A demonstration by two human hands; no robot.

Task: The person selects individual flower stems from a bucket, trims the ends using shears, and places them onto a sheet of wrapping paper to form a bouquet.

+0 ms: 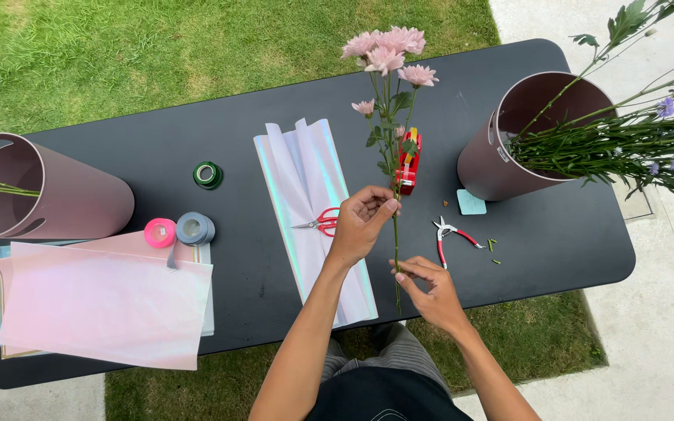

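My left hand (362, 222) grips the pink long-stemmed flower bunch (388, 54) at twelve o'clock, six blooms, while my right hand's (431, 288) fingers pinch its stems.

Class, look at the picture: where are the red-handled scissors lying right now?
The red-handled scissors lie mid-table on the folded white wrapping paper, just left of the left hand.

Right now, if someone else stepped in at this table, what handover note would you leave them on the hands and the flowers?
Left hand: closed around the pink flower stems, holding them upright over the black table.
Right hand: pinching the lower stem ends.
Nearby: red scissors on the iridescent wrapping sheet, red snips with cut stem bits beside them, tape rolls at left, bucket of blue flowers at right.
Done: some stems trimmed, a small bunch gathered.
Left: bunch not yet tied or wrapped.
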